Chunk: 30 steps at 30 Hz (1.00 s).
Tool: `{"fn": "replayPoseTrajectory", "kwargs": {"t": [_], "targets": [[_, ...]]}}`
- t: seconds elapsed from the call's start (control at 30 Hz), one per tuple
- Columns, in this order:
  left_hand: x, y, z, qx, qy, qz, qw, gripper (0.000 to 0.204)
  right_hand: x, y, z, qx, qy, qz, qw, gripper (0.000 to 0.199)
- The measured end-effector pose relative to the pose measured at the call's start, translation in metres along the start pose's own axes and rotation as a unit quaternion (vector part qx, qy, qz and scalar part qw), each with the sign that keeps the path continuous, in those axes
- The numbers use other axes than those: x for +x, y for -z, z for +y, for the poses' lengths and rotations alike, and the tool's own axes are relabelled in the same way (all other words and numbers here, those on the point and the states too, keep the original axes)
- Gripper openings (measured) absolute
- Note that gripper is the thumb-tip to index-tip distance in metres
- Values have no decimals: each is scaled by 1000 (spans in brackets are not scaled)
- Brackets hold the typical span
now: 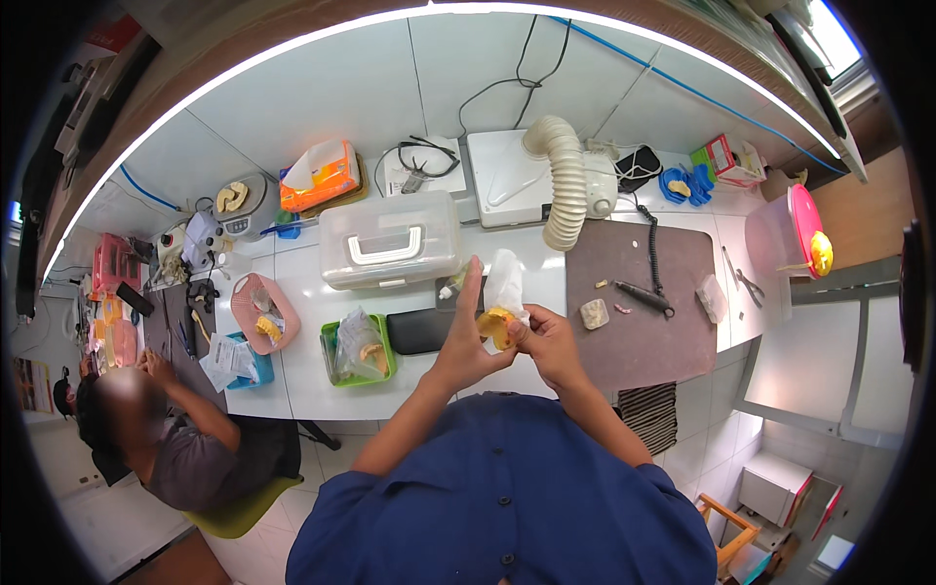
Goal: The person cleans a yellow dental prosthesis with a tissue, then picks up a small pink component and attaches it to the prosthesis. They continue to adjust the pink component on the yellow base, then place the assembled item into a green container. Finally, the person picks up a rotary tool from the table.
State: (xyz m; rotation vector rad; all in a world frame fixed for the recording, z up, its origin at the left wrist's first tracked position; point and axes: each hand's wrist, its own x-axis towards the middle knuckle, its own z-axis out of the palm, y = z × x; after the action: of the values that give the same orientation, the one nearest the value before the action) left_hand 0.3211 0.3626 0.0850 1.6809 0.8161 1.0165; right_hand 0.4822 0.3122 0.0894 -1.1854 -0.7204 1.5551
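A white tabletop (322, 385) is running along a tiled wall. Above it, both hands, left (466, 341) and right (548, 343), are pinching a yellow dental cast (495, 325) in a clear bag (506, 280). A green tray (383, 343) is holding bagged casts (359, 348).

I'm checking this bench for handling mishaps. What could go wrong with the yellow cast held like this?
1. The yellow cast is pinched between the left hand and right hand in mid-air at the table edge; a slip might drop it to the floor.
2. The clear bag hangs loosely over it and could spoil the grip.
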Motion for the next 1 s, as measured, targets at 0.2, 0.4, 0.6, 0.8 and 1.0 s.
{"fn": "replayPoseTrajectory", "kwargs": {"t": [0.2,0.4,0.6,0.8,1.0], "targets": [[-19,-3,0,58,66,54,995,79,0,-6,4,191,22,50,980,31],[-17,5,5,132,-13,67,989,74,2,-2,1,142,18,86,986,31],[-21,10,2,113,9,47,992,75,-7,0,-21,-241,93,-22,966,38],[-25,3,-6,-21,74,27,997,75,-12,8,-4,-299,141,41,943,29],[-23,10,-4,-118,117,-20,986,72,-5,19,-14,-120,102,152,976,22]]}}
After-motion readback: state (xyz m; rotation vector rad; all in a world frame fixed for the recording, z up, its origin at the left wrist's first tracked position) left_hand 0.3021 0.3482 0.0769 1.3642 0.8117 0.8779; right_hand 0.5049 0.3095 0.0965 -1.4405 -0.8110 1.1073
